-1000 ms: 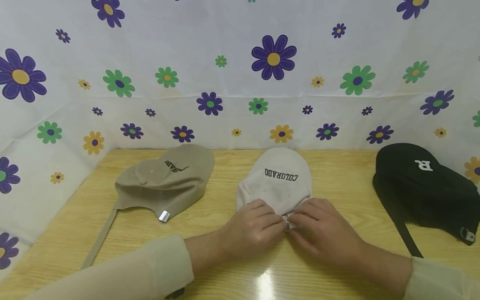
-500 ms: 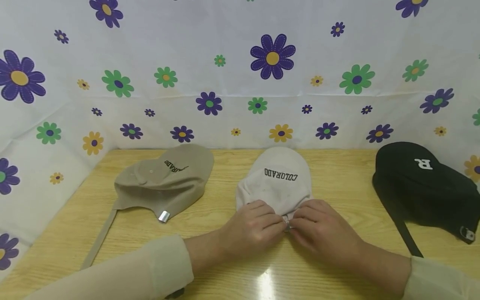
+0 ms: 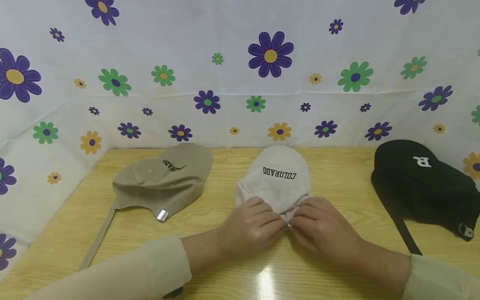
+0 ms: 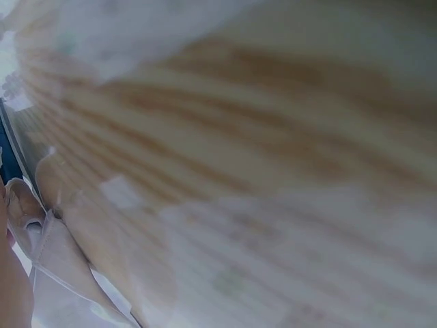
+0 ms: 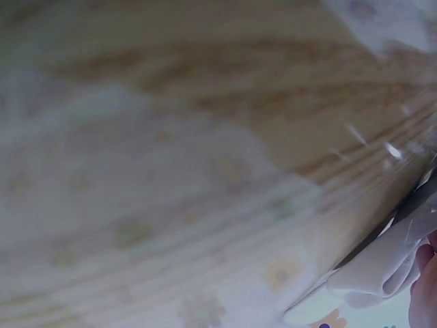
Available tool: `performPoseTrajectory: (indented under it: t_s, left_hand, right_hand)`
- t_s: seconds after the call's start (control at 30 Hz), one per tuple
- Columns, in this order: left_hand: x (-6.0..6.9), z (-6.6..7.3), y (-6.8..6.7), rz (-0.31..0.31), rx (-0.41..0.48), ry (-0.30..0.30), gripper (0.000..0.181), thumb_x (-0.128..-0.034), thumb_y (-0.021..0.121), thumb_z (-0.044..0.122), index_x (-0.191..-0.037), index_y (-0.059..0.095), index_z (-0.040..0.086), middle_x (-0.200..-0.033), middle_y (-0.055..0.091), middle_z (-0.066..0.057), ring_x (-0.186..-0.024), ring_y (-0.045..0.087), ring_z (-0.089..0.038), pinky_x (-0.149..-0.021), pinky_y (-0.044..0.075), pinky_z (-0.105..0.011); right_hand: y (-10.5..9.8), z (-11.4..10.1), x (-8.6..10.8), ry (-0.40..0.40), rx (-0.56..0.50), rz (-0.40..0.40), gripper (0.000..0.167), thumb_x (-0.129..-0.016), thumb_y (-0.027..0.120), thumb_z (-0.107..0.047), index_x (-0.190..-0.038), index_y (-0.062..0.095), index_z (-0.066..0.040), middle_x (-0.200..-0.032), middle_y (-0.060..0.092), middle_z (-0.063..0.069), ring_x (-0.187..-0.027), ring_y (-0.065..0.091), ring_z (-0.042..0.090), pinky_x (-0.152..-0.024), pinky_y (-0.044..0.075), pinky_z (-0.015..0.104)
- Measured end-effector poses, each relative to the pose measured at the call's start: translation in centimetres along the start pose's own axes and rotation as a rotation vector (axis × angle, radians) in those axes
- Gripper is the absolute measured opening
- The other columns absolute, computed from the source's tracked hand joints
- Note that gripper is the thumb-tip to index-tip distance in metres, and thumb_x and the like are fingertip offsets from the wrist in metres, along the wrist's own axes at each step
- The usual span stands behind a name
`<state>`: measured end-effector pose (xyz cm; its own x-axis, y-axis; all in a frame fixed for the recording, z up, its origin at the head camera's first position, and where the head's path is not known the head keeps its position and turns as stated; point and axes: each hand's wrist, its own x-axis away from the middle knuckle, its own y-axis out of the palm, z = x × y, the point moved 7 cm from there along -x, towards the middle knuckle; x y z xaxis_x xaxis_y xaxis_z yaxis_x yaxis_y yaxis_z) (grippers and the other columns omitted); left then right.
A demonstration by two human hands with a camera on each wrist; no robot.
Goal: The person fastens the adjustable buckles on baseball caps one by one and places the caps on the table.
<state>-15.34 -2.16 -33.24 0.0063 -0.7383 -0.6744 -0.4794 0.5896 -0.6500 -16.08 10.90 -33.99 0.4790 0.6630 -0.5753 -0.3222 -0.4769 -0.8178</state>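
Note:
A pale baseball cap (image 3: 279, 187) lettered COLORADO lies mid-table, its back turned toward me. With curled fingers my left hand (image 3: 251, 225) grips the cap's back edge, just left of a small metal buckle (image 3: 286, 224). My right hand (image 3: 324, 225) pinches the same edge on the buckle's right side. The fingertips almost meet and partly cover the buckle and strap. In the left wrist view the cap's fabric (image 4: 65, 266) shows low at the left. Folded cap fabric (image 5: 375, 266) appears beside the right hand (image 5: 425, 294) in the right wrist view.
On the left of the wooden table (image 3: 210, 279) lies a tan cap (image 3: 161, 179) with its strap hanging loose. A black cap (image 3: 423, 191) with a white R sits at the right, its strap also loose. Behind the table hangs a flower-printed cloth (image 3: 232, 33).
Both hands stay at the buckle of the pale cap, with only slight finger movement. The whole head view has shifted slightly.

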Motion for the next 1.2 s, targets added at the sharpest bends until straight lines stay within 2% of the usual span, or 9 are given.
performPoseTrajectory:
  t_s: [0.33, 0.67, 0.9, 1.2]
  left_hand:
    - [-0.03, -0.12, -0.07, 0.003, -0.01, -0.014, 0.008, -0.0819, 0.074, 0.018, -0.087, 0.076, 0.013, -0.082, 0.073, 0.008, -0.07, 0.063, -0.007, -0.07, 0.048, -0.024]
    - [0.03, -0.16, 0.06, -0.014, -0.006, -0.023, 0.006, -0.0841, 0.072, 0.018, -0.086, 0.076, 0.013, -0.082, 0.073, 0.008, -0.071, 0.062, -0.007, -0.071, 0.048, -0.023]
    - [0.05, -0.16, -0.09, 0.004, -0.004, -0.013, 0.009, -0.0805, 0.076, 0.018, -0.087, 0.076, 0.012, -0.083, 0.074, 0.007, -0.072, 0.064, -0.007, -0.071, 0.05, -0.024]
    - [0.03, -0.2, -0.11, -0.002, 0.012, -0.035, 0.007, -0.0815, 0.075, 0.018, -0.086, 0.076, 0.013, -0.083, 0.074, 0.007, -0.072, 0.064, -0.007, -0.071, 0.049, -0.023]
  right_hand:
    - [-0.13, 0.2, 0.0, 0.045, 0.001, 0.005, 0.002, -0.082, 0.073, -0.02, -0.081, 0.071, -0.018, -0.084, 0.066, -0.009, -0.092, 0.059, 0.013, -0.086, 0.048, 0.035]
    - [-0.24, 0.26, 0.03, 0.07, 0.0, 0.017, 0.003, -0.078, 0.072, -0.019, -0.078, 0.069, -0.02, -0.081, 0.063, -0.011, -0.09, 0.058, 0.012, -0.083, 0.047, 0.034]
    - [-0.42, 0.51, 0.08, 0.112, 0.004, 0.023, 0.004, -0.077, 0.071, -0.02, -0.076, 0.067, -0.022, -0.08, 0.062, -0.014, -0.088, 0.056, 0.009, -0.078, 0.044, 0.031]
    - [-0.52, 0.78, 0.17, 0.142, 0.015, 0.041, 0.007, -0.075, 0.069, -0.019, -0.071, 0.064, -0.023, -0.077, 0.06, -0.015, -0.082, 0.053, 0.007, -0.076, 0.041, 0.031]
